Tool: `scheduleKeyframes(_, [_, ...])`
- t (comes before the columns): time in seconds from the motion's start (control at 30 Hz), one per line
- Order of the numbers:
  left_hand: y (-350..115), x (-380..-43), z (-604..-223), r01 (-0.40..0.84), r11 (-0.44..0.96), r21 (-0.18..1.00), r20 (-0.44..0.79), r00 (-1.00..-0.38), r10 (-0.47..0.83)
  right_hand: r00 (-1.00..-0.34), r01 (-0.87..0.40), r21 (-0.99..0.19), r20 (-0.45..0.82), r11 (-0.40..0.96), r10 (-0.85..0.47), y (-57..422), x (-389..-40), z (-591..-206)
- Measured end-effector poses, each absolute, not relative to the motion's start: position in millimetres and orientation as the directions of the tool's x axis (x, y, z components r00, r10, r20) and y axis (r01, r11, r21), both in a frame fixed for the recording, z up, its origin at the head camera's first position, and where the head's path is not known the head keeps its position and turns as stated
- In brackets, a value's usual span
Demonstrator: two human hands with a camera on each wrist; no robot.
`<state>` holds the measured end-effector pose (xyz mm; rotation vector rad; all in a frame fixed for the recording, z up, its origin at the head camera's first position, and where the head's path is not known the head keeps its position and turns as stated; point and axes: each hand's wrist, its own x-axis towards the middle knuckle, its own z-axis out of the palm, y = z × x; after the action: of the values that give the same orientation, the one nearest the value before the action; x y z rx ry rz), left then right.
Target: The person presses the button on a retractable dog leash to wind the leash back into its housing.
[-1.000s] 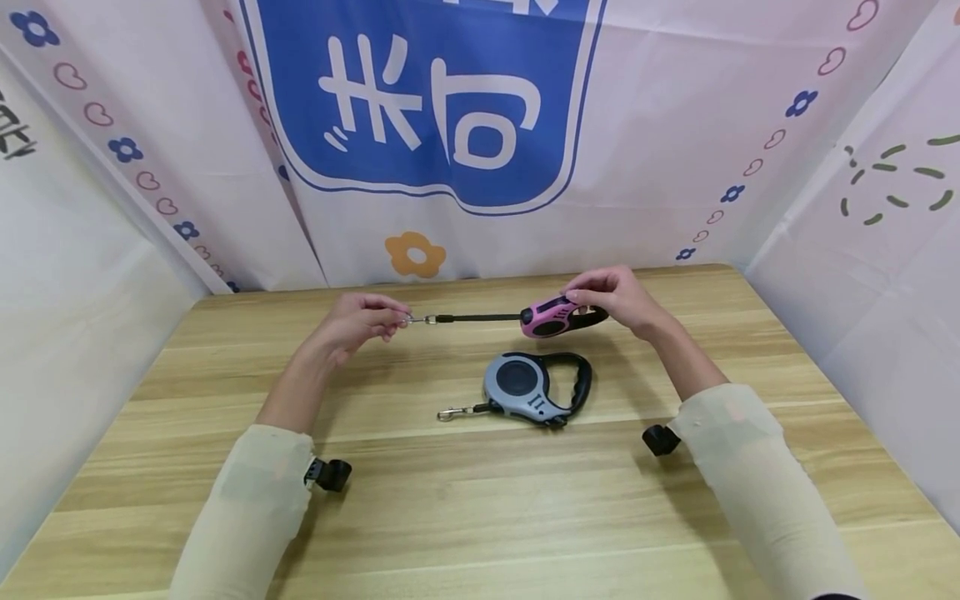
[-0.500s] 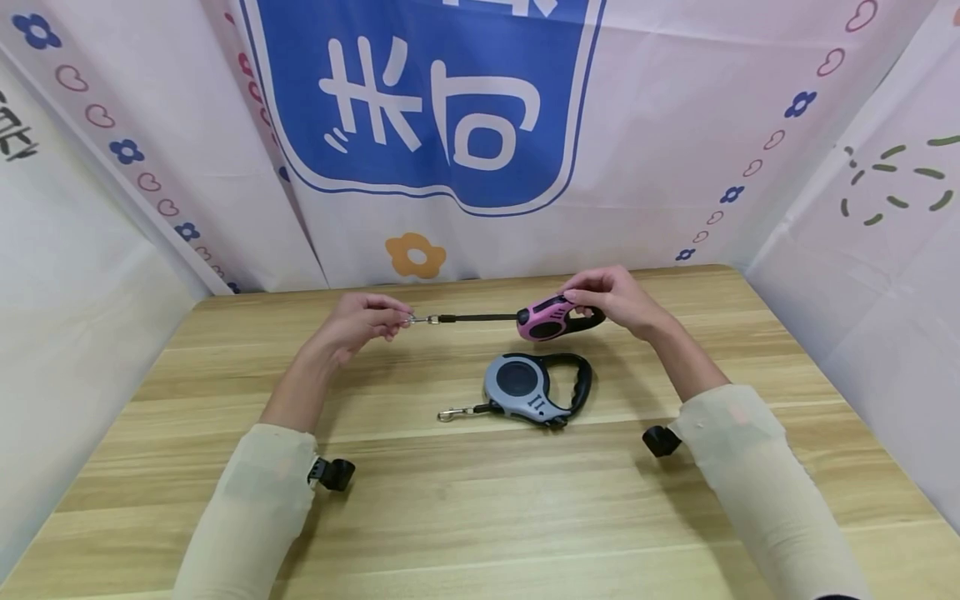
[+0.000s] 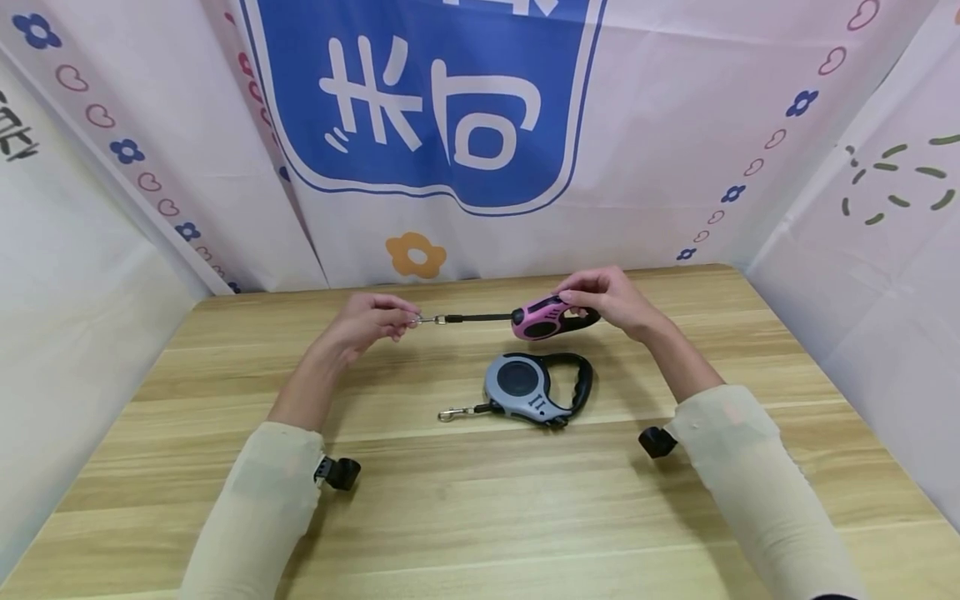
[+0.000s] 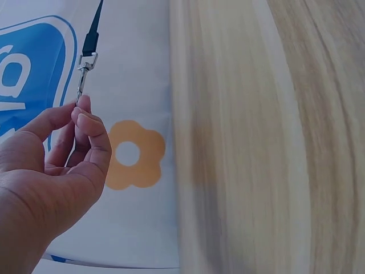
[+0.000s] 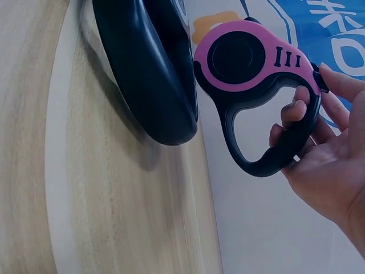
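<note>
A pink and black retractable dog leash (image 3: 542,318) is held up over the back of the table between both hands. My right hand (image 3: 609,302) grips its black handle (image 5: 272,157), fingers curled through the loop, with a fingertip at the black button (image 5: 320,79). At the other end, my left hand (image 3: 372,320) pinches the metal clip (image 4: 83,75) between thumb and fingertips. The black cord (image 3: 480,317) runs straight between clip and casing. A grey and black retractable leash (image 3: 517,379) lies on the table just in front, its own clip (image 3: 454,413) pointing left.
The wooden table (image 3: 465,517) ends at a printed cloth backdrop (image 3: 637,167) right behind the hands. Each sleeve carries a small black wrist camera (image 3: 343,473). In the right wrist view the grey leash's black handle (image 5: 149,74) looms close.
The left hand has shifted slightly right with the clip. The pink leash has moved a little left, and the visible cord is shorter. The grey leash has stayed put.
</note>
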<state>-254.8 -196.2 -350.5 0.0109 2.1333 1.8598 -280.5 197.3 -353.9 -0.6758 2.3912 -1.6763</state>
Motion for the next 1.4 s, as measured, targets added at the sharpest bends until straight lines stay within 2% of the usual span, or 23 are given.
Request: scheduleKeyframes(1.4, [-174.6, -256.5, -357.5, -0.184, 0.164, 0.969, -0.221, -0.945, 0.243, -0.872, -0.268, -0.933, 0.128, 0.240, -0.473, 183.3, -279.2, -354.7])
